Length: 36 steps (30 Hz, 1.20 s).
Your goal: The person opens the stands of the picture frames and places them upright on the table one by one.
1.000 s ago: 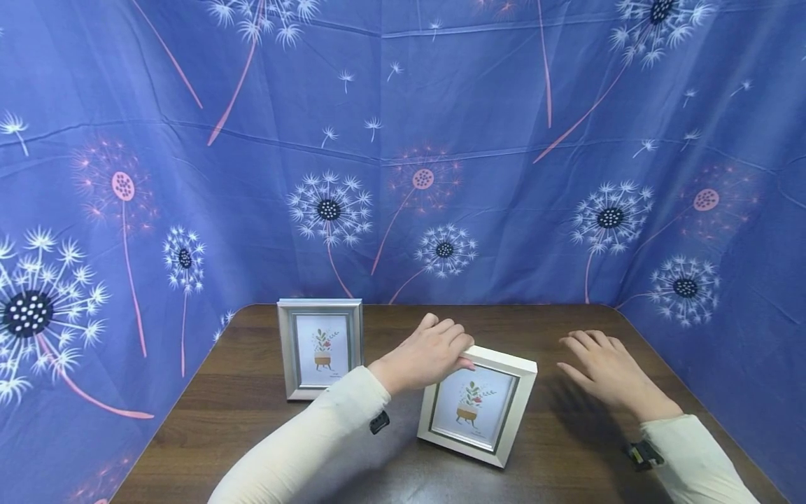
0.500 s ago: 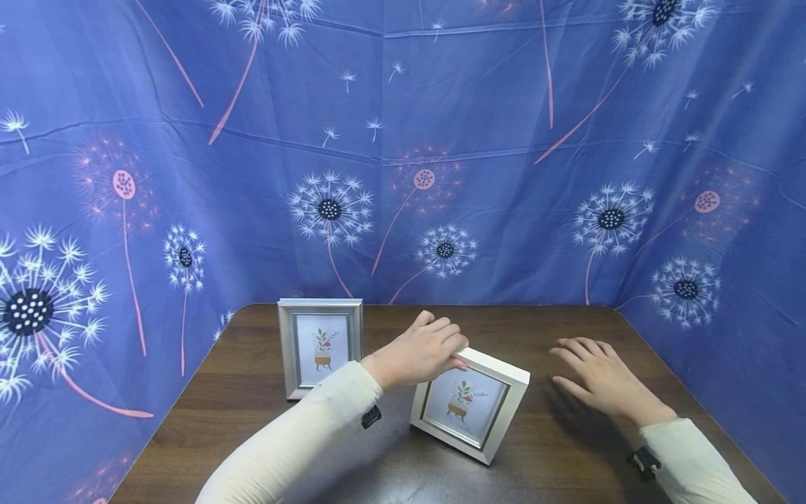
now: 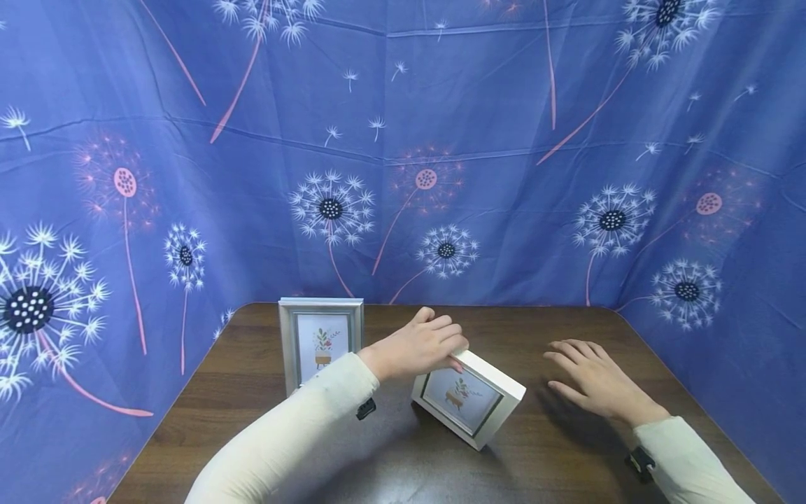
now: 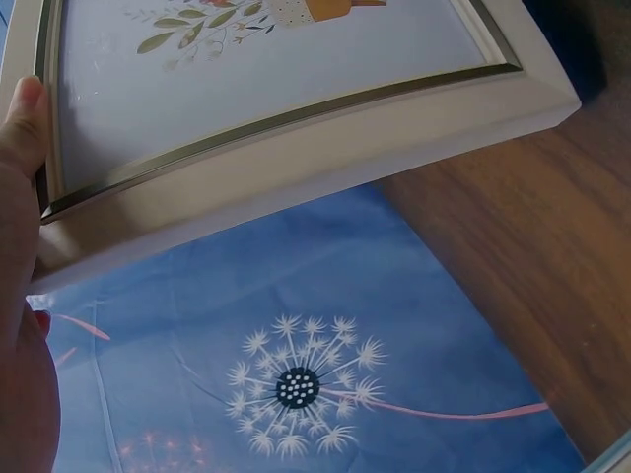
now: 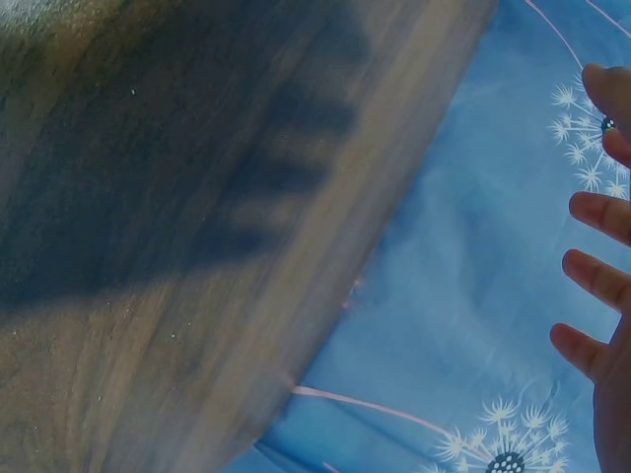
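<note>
My left hand (image 3: 418, 348) grips the top edge of a white picture frame (image 3: 497, 418), thumb on its front and fingers over the back. This frame leans, its right side tipped lower, and holds a print of a potted plant. In the left wrist view the thumb (image 4: 24, 123) presses on the border of the white frame (image 4: 325, 138). To the right, my right hand (image 3: 601, 381) hovers over the table, fingers spread and holding nothing; in the right wrist view its fingers (image 5: 596, 281) are straight and apart. A silver picture frame (image 3: 290, 350) stands upright at the left, partly hidden by my left sleeve.
The brown wooden table (image 3: 220, 392) reaches back to a blue curtain (image 3: 504, 196) with dandelion prints, which also hangs at both sides. My right hand casts a shadow on the wood.
The white frame has tilted further, its right side dropping and its bottom edge swinging left, as my left hand shifts slightly left. My right hand has moved a little left. The silver frame stays put.
</note>
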Available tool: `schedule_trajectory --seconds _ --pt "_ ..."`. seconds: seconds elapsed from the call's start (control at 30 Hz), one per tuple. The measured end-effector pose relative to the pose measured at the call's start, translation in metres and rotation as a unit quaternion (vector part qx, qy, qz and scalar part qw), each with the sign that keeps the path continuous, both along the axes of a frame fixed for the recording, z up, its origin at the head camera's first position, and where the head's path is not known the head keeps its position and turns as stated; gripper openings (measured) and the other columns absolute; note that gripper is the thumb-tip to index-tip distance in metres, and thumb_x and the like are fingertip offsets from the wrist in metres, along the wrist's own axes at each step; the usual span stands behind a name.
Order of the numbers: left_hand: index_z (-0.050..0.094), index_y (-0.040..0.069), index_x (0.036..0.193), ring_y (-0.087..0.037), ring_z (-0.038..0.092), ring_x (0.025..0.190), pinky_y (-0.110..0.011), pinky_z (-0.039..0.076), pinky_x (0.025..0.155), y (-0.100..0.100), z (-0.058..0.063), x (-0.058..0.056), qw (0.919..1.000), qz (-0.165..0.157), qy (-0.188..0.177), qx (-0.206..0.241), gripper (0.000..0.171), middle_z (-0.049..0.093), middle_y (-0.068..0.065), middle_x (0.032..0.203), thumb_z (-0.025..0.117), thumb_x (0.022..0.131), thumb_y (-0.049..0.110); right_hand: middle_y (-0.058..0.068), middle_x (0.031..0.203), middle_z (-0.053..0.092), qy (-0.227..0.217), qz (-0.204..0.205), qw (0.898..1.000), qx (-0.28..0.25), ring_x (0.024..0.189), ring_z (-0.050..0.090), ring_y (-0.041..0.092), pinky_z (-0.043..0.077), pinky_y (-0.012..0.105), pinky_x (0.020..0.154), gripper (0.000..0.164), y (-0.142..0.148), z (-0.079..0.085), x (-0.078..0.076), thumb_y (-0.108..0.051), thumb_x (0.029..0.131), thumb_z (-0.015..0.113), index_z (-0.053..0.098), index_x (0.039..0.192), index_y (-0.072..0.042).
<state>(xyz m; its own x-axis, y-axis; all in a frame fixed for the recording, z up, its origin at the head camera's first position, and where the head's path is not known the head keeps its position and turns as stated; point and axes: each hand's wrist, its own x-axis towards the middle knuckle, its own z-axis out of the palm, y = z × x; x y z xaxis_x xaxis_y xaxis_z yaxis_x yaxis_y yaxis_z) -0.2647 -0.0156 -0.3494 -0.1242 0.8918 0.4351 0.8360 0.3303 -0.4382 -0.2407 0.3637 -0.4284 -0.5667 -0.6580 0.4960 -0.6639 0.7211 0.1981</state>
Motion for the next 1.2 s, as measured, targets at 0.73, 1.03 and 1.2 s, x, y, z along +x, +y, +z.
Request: schedule_trajectory --seconds 0.73,1.03,1.2 --pt "0.062 0.024 0.103 -0.009 0.05 0.091 -0.034 0.031 0.089 -0.005 0.027 0.0 0.9966 -0.014 0.069 -0.043 0.037 0.058 0.013 0.098 0.06 0.085 0.056 0.011 0.119 0.061 0.002 0.004 1.0 0.002 0.111 0.054 0.035 0.038 0.054 0.09 0.041 -0.005 -0.001 -0.004 -0.032 0.085 0.07 0.064 0.119 -0.01" --pt "0.058 0.021 0.095 -0.01 0.05 0.087 -0.035 0.032 0.088 -0.011 0.03 -0.001 0.996 -0.029 0.079 -0.031 0.037 0.056 0.011 0.092 0.072 0.076 0.049 0.01 0.12 0.061 0.001 -0.001 1.0 0.001 0.111 0.055 0.035 0.037 0.054 0.089 0.042 -0.003 -0.001 -0.003 -0.029 0.082 0.073 0.064 0.119 -0.011" --pt "0.058 0.022 0.093 -0.01 0.05 0.086 -0.036 0.032 0.089 -0.016 0.028 0.0 0.9977 -0.038 0.055 -0.016 0.035 0.056 0.013 0.09 0.078 0.073 0.042 0.012 0.119 0.062 0.002 0.0 1.0 -0.002 0.11 0.055 0.035 0.039 0.055 0.089 0.039 -0.002 0.0 -0.003 -0.035 0.088 0.068 0.064 0.119 -0.011"
